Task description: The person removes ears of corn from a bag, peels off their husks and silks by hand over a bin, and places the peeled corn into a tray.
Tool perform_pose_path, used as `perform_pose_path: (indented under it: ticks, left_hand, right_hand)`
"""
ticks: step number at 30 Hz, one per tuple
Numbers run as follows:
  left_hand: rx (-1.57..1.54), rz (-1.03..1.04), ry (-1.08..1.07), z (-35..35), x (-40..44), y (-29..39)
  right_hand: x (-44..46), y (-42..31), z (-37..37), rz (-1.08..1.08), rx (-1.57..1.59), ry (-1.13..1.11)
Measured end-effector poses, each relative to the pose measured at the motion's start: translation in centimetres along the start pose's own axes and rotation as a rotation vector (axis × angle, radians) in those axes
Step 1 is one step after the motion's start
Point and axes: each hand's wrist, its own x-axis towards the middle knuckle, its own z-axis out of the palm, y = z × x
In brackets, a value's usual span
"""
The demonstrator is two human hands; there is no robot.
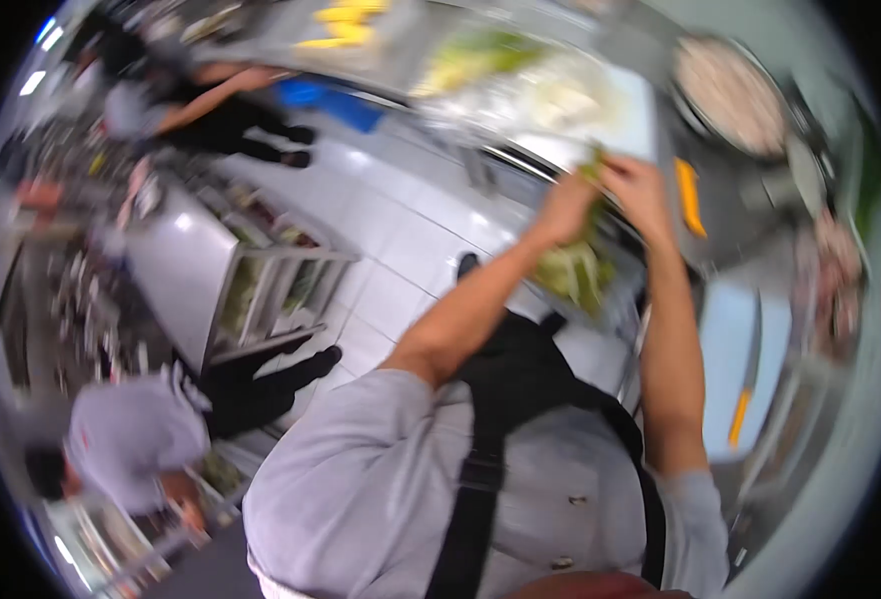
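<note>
My left hand (565, 208) and my right hand (637, 195) are close together in front of me, both closed on a green leafy vegetable (597, 160). Motion blur hides its exact kind. Right below them is a container of green leaf pieces (572, 277). Just beyond my hands lies a white cutting board (634, 112). A clear plastic bag (480, 105) with pale green vegetables rests beside that board. To the right of my right hand is an orange handle (689, 198), probably of a knife.
A large round pan (730, 95) with pinkish contents stands at the upper right. A long knife with an orange handle (740, 417) lies on a light blue board (725, 344). Two people (136, 434) work at the left, near a steel cabinet (186, 275). White tiles (401, 215) cover the floor.
</note>
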Motion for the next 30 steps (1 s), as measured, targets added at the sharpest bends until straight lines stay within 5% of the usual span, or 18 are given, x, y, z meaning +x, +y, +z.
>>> perform_pose_path:
  ticks: [4, 24, 28, 30]
  left_hand:
    - [-0.382, -0.293, 0.067, 0.4, -2.1, 0.9]
    - [-0.292, -0.298, 0.115, 4.8, -2.8, -2.0]
    - [-0.195, -0.302, 0.115, 4.2, -2.2, -1.6]
    - [-0.183, -0.335, 0.116, 4.4, -2.5, -1.8]
  right_hand:
    - [-1.2, 1.8, 2.5, 0.158, -0.242, 0.146]
    - [-3.3, 6.4, 2.4, 0.386, -0.021, 0.447]
    - [-3.9, 6.5, 2.1, 0.181, -0.036, 0.294]
    - [-4.1, 5.4, 1.8, 0.242, -0.134, 0.247]
